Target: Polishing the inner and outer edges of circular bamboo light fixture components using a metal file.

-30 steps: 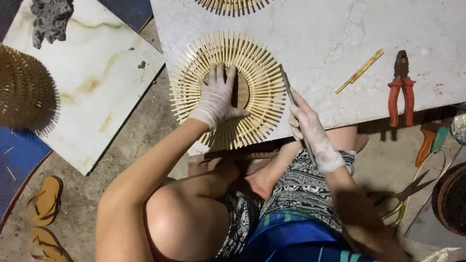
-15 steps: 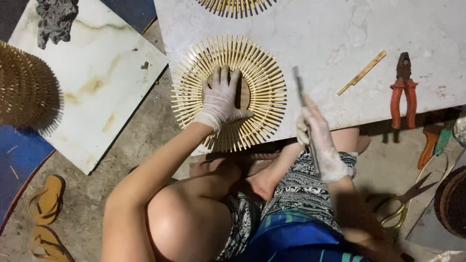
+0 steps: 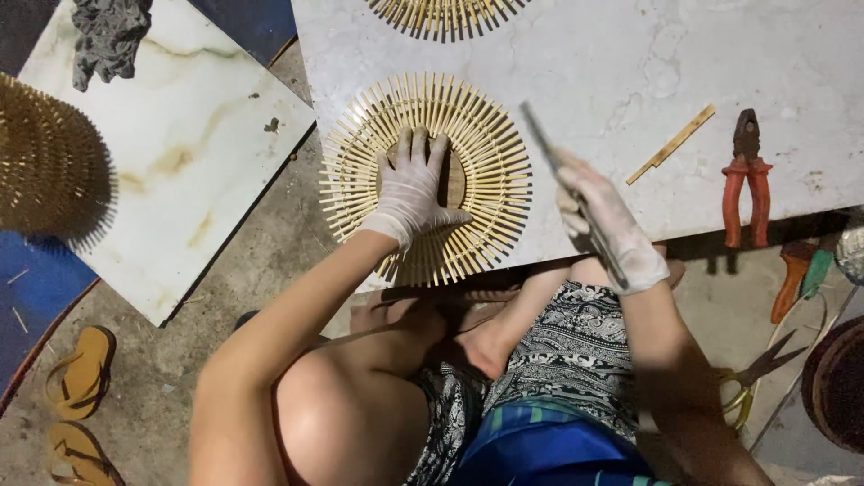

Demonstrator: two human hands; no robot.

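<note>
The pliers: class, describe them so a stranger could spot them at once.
Start at the pale marble slab and follow its near edge right, past the loose bamboo strip. The pliers lie there, the only tool on the slab, with dark metal jaws and orange-red handles.

craft workshop | pliers point(image 3: 745, 175) | scissors point(image 3: 754, 378) | marble slab point(image 3: 630, 81) | concrete floor point(image 3: 162, 396)

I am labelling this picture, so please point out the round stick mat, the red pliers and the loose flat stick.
round stick mat point(image 3: 486, 153), head view, on its upper right spokes.
red pliers point(image 3: 744, 184), head view, where the two red handles begin.
loose flat stick point(image 3: 671, 144), head view, on its middle.
</note>
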